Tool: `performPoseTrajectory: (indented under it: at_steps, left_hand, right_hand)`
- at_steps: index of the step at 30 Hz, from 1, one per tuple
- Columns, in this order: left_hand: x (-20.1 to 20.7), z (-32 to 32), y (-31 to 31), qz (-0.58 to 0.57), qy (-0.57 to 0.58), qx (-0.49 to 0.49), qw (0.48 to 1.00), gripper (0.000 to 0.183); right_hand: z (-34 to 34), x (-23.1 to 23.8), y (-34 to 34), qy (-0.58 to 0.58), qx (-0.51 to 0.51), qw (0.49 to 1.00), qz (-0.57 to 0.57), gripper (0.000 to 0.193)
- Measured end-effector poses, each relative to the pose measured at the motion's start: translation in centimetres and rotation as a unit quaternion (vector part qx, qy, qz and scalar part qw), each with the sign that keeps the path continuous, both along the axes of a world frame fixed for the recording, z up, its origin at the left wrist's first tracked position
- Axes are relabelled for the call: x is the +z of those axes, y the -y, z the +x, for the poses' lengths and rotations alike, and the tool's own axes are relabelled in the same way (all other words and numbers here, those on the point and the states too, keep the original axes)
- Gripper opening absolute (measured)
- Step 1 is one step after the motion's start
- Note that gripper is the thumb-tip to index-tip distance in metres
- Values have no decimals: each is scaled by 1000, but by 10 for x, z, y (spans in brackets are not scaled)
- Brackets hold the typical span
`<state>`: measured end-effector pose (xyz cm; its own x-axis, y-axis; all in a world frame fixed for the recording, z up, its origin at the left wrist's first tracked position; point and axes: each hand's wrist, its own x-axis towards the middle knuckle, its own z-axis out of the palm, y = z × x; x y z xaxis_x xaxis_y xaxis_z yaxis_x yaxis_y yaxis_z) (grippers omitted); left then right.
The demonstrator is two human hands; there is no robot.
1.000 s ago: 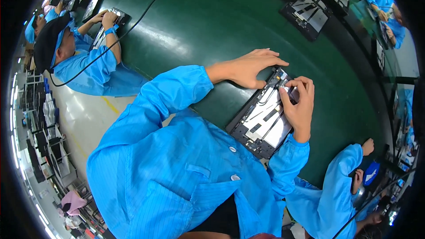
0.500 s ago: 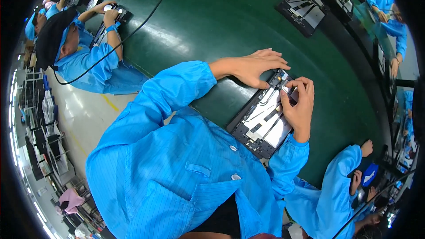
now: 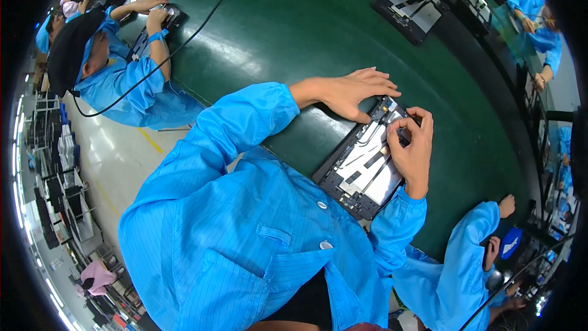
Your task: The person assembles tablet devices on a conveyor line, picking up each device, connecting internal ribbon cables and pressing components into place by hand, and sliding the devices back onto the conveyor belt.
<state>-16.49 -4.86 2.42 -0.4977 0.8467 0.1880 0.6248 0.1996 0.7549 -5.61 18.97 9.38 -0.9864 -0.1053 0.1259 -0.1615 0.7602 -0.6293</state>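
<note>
- Device (image 3: pixel 366 171), innards bared, on green table (image 3: pixel 294 37)
- Left hand (image 3: pixel 348 95): fingers spread, thumb at its edge
- Right hand (image 3: pixel 413 147): thumb and forefinger pinched (on what, cannot tell)

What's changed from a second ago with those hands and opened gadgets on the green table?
The right hand has drawn its index finger closer to its thumb; whether they pinch anything is too small to tell. The far opened tablet has shifted toward the picture's upper left. The left hand stayed at the top end of the near opened tablet, which kept its place.
</note>
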Motion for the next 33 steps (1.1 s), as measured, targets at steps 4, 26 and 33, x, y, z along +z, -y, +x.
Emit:
performPoseTrajectory:
  at_steps: [4,26,33]
  left_hand:
    - [1,-2,2,-5,16,-9,1000,98]
    - [16,9,0,-15,10,15,1000,88]
    - [16,12,0,-17,-2,34,999,86]
  right_hand:
    - [-1,-4,3,-16,-11,1000,-21,16]
    - [0,8,8,-55,6,998,-3,10]
    - [-3,6,5,-27,6,999,-15,10]
